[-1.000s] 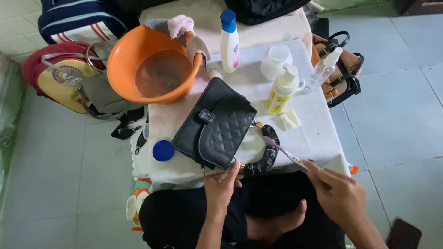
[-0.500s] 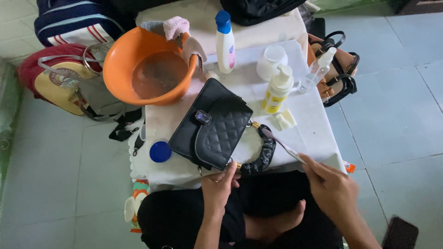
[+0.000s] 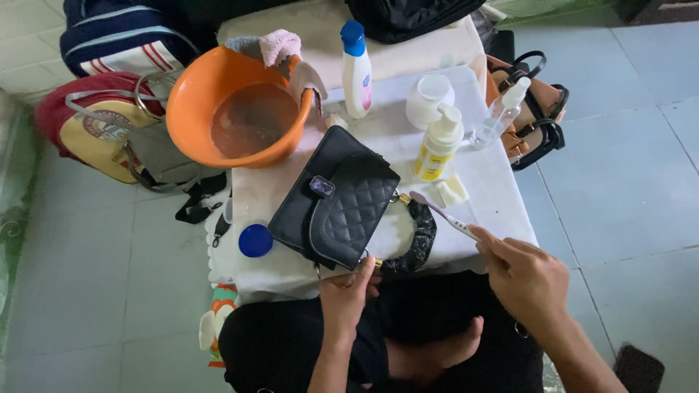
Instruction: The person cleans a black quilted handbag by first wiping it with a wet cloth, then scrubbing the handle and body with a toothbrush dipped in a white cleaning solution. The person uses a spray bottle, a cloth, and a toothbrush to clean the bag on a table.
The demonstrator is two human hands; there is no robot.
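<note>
Head view: we look down on a small table draped in white cloth point(image 3: 495, 189).
Bag: our black quilted leather handbag point(image 3: 335, 200) lies flat at the centre, its braided black handle point(image 3: 415, 244) curving off at 5 o'clock.
Left hand: our left hand point(image 3: 349, 291) pinches the bag's lower edge at 6 o'clock, fingers closed narrow on it, beside the gold ring of the handle.
Right hand: our right hand point(image 3: 524, 280) at 4 o'clock grips a slim white toothbrush point(image 3: 445, 215), its head resting at the handle's top.
Basin: a round orange plastic basin point(image 3: 240, 109) sits at 11 o'clock, a pink and grey rag point(image 3: 273, 47) on its rim.
Bottles: at 12 o'clock a white bottle with blue cap point(image 3: 357, 69); at 1 o'clock a yellow pump bottle point(image 3: 439, 145).
Lid: a round blue cap point(image 3: 255, 240) lies at 8 o'clock, just beside the bag.
</note>
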